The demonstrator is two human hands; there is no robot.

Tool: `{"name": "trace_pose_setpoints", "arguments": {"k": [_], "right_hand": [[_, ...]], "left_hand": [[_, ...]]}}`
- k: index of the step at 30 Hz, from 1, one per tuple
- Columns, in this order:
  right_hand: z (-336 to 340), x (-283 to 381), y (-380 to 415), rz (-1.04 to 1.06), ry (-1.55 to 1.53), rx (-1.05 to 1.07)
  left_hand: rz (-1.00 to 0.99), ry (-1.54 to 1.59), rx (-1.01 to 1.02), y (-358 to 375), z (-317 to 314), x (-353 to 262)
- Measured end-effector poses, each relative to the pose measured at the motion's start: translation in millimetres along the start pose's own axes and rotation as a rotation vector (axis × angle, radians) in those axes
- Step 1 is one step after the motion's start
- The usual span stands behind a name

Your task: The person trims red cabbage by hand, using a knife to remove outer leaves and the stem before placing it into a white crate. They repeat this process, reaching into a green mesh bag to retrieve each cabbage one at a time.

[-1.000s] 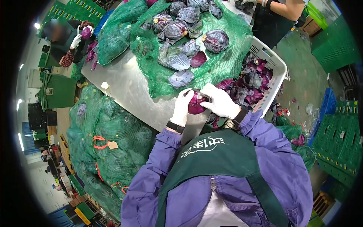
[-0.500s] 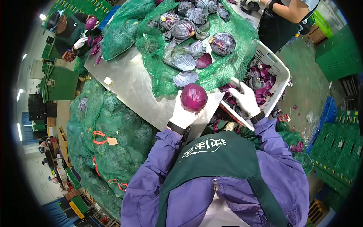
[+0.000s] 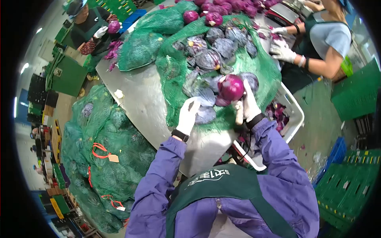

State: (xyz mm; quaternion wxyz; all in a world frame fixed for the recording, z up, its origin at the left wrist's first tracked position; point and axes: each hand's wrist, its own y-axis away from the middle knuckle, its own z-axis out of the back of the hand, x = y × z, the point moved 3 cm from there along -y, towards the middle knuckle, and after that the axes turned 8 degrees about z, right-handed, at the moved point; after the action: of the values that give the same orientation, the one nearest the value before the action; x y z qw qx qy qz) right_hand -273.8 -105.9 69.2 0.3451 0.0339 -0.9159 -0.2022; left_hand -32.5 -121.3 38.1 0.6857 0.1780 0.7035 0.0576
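A peeled red cabbage [image 3: 231, 88] is held over the green net by my right hand [image 3: 251, 104], its white-gloved fingers against the right side of the head. A short pale handle-like piece [image 3: 239, 113] shows beside that palm; I cannot make out what it is. My left hand [image 3: 188, 116], also gloved, is open and empty, with its fingers curved near a loose outer leaf [image 3: 205, 115]. Behind the held cabbage lie several unpeeled cabbages [image 3: 208, 59] with dull purple-grey leaves on the green net [image 3: 174, 107].
Under the net is a metal table [image 3: 139, 95]. A white crate [image 3: 295, 107] of trimmed leaves stands to the right. Full net sacks [image 3: 111, 158] are piled at left. Peeled cabbages [image 3: 226, 7] lie at the back. Co-workers stand at right [image 3: 325, 43] and far left [image 3: 85, 27].
The red cabbage has passed from my left hand to my right and moved forward over the net. My left hand has come away empty. The view has shifted, showing more of the table's back.
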Motion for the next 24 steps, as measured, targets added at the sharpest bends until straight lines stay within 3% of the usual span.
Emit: {"name": "trace_pose_setpoints", "arguments": {"k": [4, 6, 8, 9, 10, 12, 14, 16, 17, 20, 21, 22, 23, 24], "right_hand": [[-40, 50, -84, 0.032, 0.035, -0.038], [-51, 85, -158, 0.28, 0.091, -0.098], [-79, 126, -208, 0.426, 0.031, -0.057], [-94, 139, -223, 0.439, 0.074, -0.04], [-107, 150, -233, 0.45, 0.12, -0.024], [-132, 149, -243, 0.449, 0.178, 0.022], [-155, 125, -221, 0.472, 0.323, 0.112], [-158, 91, -200, 0.36, 0.349, 0.208], [-155, 78, -184, 0.326, 0.372, 0.222], [-128, 75, -129, 0.387, 0.591, 0.188], [-106, 84, -121, 0.434, 0.713, 0.16], [-81, 95, -111, 0.478, 0.836, 0.126], [-56, 106, -98, 0.458, 0.978, 0.056], [-26, 110, -95, 0.523, 1.124, -0.028]], "left_hand": [[-0.023, 0.023, -0.214, -57, 48, 13], [-0.103, -0.115, -0.328, -77, 77, 14], [0.065, 0.037, -0.464, -79, 91, -6], [-0.045, -0.043, -0.556, -97, 109, 7], [-0.035, -0.041, -0.563, -106, 112, 3], [-0.245, -0.355, -0.691, -120, 115, -22], [-0.517, -0.457, -0.806, -141, 100, -45], [-0.407, -0.839, -0.918, -153, 86, -76], [-0.306, -0.847, -0.897, -165, 87, -79], [-0.358, -0.914, -0.577, -209, 116, -80], [-0.756, -1.184, -0.571, -209, 117, -107], [-0.699, -0.967, -0.566, -192, 123, -147], [-0.634, -0.119, -0.405, -190, 149, -167], [-0.878, -0.434, -0.59, -178, 176, -196]]}}
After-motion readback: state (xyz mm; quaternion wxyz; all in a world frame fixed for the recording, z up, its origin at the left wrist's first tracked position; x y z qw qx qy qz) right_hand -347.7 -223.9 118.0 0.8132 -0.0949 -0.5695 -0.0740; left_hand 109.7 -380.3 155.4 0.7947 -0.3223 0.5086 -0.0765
